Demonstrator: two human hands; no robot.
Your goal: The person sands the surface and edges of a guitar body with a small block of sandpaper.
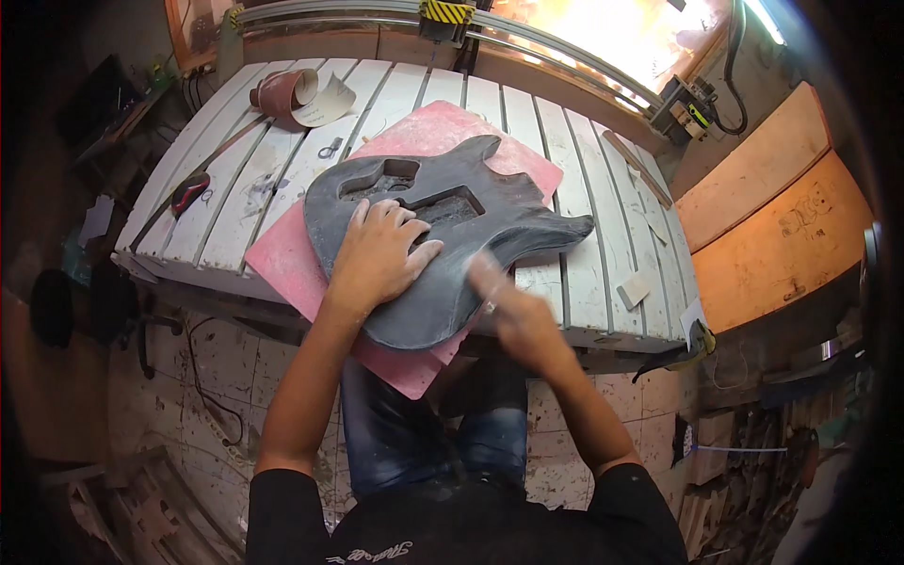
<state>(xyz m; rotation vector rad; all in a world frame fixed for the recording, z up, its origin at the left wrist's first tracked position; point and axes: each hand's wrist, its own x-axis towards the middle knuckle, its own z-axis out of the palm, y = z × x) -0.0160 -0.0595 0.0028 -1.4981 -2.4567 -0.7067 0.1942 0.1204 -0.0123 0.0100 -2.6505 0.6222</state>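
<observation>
A dark grey electric guitar body (438, 273) lies on a pink sheet (292, 259) on the slatted white table. Dust dulls its surface, and cavities are cut into its upper face. My left hand (381, 250) rests flat on the body beside the cavities, fingers spread and whitened with dust. At the body's right edge, near the curved cutaway, is my right hand (513, 311). Motion smears its fingers, so I cannot make out whether anything is in them.
A reddish-brown roll of sandpaper (282, 92), partly unrolled, lies at the far left. Nearby are a red-and-black handled tool (191, 192) and a long thin strip (221, 146). A pale block (634, 288) and a wooden stick (637, 169) lie right. A metal rail (546, 47) spans the back.
</observation>
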